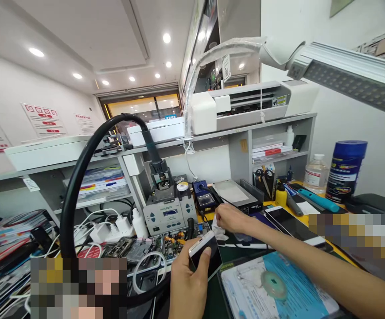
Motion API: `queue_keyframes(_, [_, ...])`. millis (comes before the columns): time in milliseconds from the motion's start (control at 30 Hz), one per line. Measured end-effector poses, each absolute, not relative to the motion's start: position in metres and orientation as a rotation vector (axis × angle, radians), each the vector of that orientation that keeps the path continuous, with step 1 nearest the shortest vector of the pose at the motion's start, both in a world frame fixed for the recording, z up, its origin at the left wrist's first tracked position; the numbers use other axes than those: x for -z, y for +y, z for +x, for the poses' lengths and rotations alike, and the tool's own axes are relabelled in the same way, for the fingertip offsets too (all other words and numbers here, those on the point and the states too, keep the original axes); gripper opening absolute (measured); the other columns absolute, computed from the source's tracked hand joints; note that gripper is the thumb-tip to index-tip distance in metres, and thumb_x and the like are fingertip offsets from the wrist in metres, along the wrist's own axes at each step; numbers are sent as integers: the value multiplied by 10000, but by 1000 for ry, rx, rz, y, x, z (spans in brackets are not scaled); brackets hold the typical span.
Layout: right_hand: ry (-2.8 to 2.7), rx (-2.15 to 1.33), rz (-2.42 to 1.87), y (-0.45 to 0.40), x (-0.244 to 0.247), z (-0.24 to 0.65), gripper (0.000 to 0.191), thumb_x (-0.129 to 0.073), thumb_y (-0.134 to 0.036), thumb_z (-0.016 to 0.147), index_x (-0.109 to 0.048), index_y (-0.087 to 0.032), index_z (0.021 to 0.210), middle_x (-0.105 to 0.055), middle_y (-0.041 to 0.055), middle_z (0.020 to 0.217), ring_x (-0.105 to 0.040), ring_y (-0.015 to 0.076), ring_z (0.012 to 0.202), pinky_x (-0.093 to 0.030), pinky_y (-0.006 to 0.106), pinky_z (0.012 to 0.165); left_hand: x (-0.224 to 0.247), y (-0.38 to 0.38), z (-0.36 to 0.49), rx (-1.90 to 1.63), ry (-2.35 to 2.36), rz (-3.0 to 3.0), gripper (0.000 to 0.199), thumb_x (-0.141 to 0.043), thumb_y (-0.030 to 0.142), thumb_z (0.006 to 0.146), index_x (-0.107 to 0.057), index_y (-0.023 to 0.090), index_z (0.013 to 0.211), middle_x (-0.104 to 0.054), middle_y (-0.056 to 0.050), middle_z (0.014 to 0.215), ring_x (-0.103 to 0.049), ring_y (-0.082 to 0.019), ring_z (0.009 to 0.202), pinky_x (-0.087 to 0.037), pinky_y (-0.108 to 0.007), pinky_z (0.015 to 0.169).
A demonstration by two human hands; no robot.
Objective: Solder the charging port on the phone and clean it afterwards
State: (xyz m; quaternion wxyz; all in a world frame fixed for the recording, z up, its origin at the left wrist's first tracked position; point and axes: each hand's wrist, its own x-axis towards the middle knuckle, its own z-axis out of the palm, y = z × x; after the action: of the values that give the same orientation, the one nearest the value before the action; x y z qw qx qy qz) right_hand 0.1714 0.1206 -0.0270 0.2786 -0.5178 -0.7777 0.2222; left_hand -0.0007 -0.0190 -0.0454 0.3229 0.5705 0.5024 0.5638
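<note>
In the head view my left hand (pixel 192 277) is wrapped round a phone (pixel 208 256) with a dark screen and a white edge, the thumb lying on its face. My right hand (pixel 230 218) reaches forward with curled fingers beside the blue soldering station (pixel 204 198). Its fingers are closed round the dark handle of a cable tool (pixel 218 199). Just below that hand lies a crumpled white tissue (pixel 219 230). A grey hot-air station (pixel 169 214) stands behind the phone. Another white-framed phone (pixel 293 226) lies under the right forearm.
A thick black hose (pixel 66 195) arches across the left side. Circuit boards (pixel 175 243) and cables cover the bench there. A blue and white mat (pixel 278 285) lies in front. Bottles, a blue can (pixel 346 172) and a lamp (pixel 355 73) are at the right.
</note>
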Motion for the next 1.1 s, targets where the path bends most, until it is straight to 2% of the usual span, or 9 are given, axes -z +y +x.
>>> queue_keyframes(167, [-2031,-945,-1367,106,17,189,261,-634,-360,976,-654,-148,1128,-700,40,1019,-686,157,796,-597,326,692,45,-21,2,-1495,1240,1500,263,-641,423,907,-752,200,989,-768,-44,925,-679,-246,916,-492,-288,811])
queue_keyframes(333, [-1810,-1158,-1179,71,-4,195,239,-603,-389,985,-627,-153,950,-627,-44,702,-547,81,521,-484,230,523,43,-23,3,-1502,1194,1598,217,-632,375,910,-753,200,950,-766,-30,895,-668,-218,856,-485,-260,779])
queue_keyframes(500, [-1737,-1247,-995,35,-20,184,302,-726,-475,863,-689,-176,881,-665,-26,707,-551,90,609,-441,229,598,48,-22,3,-1475,1202,1651,209,-611,375,933,-734,208,961,-755,-19,877,-672,-203,847,-471,-255,784])
queue_keyframes(600, [-1814,-1284,-952,24,-19,177,222,-795,-410,808,-759,-191,821,-670,-12,777,-543,107,675,-411,237,617,53,-20,2,-1451,1189,1696,210,-587,365,949,-721,204,957,-720,-18,817,-666,-204,830,-475,-267,794])
queue_keyframes(700, [-1883,-1254,-935,23,-16,177,142,-796,-358,818,-792,-217,801,-627,-20,797,-518,108,691,-382,242,611,56,-19,2,-1432,1178,1727,231,-571,381,961,-706,196,927,-690,-19,773,-666,-210,827,-484,-274,794])
queue_keyframes(833, [-1972,-1219,-886,23,-14,180,118,-750,-344,873,-809,-251,832,-609,-7,873,-568,127,777,-434,255,681,52,-20,2,-1415,1149,1745,254,-566,397,970,-709,191,929,-691,-18,746,-682,-216,848,-489,-264,772])
queue_keyframes(967, [-2175,-673,-575,17,1,179,214,-604,-166,980,-757,-253,1101,-652,50,1091,-613,156,978,-503,295,855,48,-21,0,-1432,1125,1748,241,-552,374,981,-716,198,986,-735,-24,838,-679,-190,817,-488,-249,759])
queue_keyframes(1033, [-2254,-242,-378,16,9,179,303,-568,-51,964,-691,-163,1218,-680,94,1060,-613,177,968,-536,320,845,48,-21,-2,-1438,1134,1776,233,-538,356,984,-711,201,973,-737,-17,830,-663,-175,763,-483,-243,736])
queue_keyframes(1100, [-2295,59,-283,16,15,181,286,-571,-7,936,-675,-74,1194,-709,124,1024,-620,204,961,-560,347,860,52,-21,-3,-1433,1164,1807,234,-538,357,983,-714,204,970,-735,-11,795,-654,-174,728,-480,-245,720])
